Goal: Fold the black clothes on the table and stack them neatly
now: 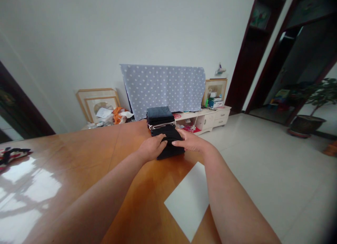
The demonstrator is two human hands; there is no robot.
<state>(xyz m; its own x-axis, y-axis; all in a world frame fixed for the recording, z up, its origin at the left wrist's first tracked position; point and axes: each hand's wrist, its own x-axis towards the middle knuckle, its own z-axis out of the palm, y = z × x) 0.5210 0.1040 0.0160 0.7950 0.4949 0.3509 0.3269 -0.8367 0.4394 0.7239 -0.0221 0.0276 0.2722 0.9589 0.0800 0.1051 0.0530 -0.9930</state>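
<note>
A folded black garment (170, 152) lies at the far end of the wooden table (126, 145), and both of my hands are on it. My left hand (152, 146) grips its left side, thumb on top and the other fingers partly hidden. At the right side, my right hand (193, 141) has its thumb on the near face and its fingers over the far edge. Just behind stands a stack of folded dark clothes (159, 114), with a pale layer low in it.
A white paper sheet (188, 202) lies under my right forearm. Patterned cloth (13, 156) rests at the table's left. Beyond stand a low white cabinet (210, 121), a polka-dot cover (165, 87), picture frames (83, 100) and a potted plant (306, 124).
</note>
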